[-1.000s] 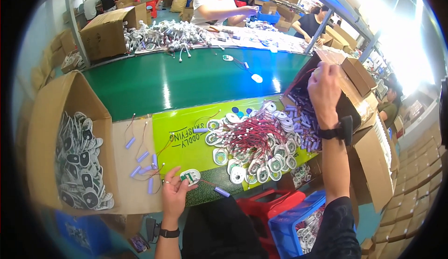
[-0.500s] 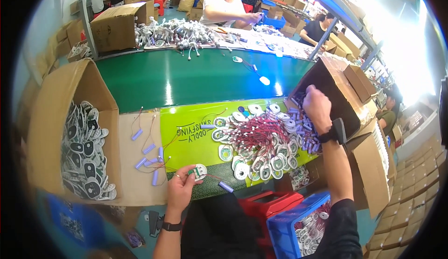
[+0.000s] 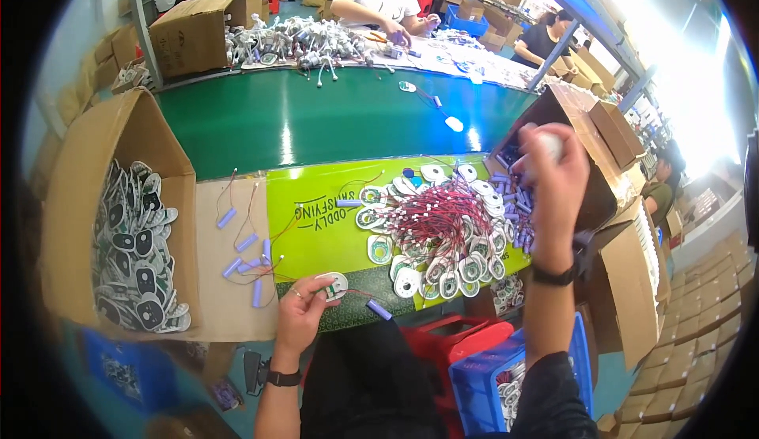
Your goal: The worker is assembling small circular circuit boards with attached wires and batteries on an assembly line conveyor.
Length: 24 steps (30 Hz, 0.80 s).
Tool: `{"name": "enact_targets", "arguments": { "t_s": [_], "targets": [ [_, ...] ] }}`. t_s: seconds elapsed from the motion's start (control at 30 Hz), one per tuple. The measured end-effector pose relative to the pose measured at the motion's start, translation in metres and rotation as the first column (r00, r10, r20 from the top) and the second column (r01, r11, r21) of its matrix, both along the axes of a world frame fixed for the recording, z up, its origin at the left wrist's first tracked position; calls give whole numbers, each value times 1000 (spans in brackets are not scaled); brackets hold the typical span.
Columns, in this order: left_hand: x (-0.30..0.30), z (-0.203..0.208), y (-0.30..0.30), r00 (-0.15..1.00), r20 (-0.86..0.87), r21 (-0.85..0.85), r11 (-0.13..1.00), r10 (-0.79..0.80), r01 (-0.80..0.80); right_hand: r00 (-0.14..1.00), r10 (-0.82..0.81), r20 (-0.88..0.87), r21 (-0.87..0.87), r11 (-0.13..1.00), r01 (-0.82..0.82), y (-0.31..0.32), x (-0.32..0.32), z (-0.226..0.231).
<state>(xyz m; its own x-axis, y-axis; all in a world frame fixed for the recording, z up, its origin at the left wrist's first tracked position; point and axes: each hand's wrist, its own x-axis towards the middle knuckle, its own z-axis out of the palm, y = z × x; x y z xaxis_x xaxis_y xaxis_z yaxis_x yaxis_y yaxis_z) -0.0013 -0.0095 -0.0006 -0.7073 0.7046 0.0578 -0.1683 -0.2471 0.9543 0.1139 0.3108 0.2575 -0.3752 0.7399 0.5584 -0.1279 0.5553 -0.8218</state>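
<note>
Near the front edge of the bench, my left hand (image 3: 303, 306) pinches a white oval housing with a green circuit board (image 3: 335, 285). A wire runs from it to a purple cylindrical battery cell (image 3: 379, 309), which hangs to its right. My right hand (image 3: 560, 172) is raised in front of the cardboard box at the right, its fingers curled around a small white rounded part (image 3: 551, 145) that is blurred. Below and left of that hand, loose purple cells (image 3: 518, 210) spill from the box, beside a heap of white ring-shaped housings with red wires (image 3: 435, 229).
A cardboard box (image 3: 168, 202) of white-and-black oval parts stands at the left. Several wired purple cells (image 3: 257, 293) lie beside it. Beyond runs a green conveyor belt (image 3: 229, 122) carrying a wired part (image 3: 454, 124). A co-worker (image 3: 379, 4) sits across it. A blue crate (image 3: 474, 384) stands below right.
My right hand has lifted away from the cells at the box opening and come nearer, now showing a white part in its fingers. My left hand keeps its hold on the housing.
</note>
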Motion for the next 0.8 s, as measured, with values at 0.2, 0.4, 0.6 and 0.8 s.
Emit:
{"name": "enact_targets", "arguments": {
  "t_s": [0.2, 0.4, 0.6, 0.8],
  "targets": [
    [2, 14, -5, 988, 34, 182, 973, -148, 140, 862, 225, 455, -15, 969, -245, -170, 0, -126],
    [-9, 13, -11, 954, 292, 41, 997, -68, 59, 728, 444, 522, -320, 893, -315, -207, 36, -189],
    [-12, 47, -11, 994, 80, -99, 991, -79, 87, 468, 630, 620, -542, 775, -325, -190, 73, -181],
    [26, 94, 0, 909, -390, -248, 968, -147, 50, 841, 337, 423, -127, 941, -314, -189, 66, -167]
  ]
}}
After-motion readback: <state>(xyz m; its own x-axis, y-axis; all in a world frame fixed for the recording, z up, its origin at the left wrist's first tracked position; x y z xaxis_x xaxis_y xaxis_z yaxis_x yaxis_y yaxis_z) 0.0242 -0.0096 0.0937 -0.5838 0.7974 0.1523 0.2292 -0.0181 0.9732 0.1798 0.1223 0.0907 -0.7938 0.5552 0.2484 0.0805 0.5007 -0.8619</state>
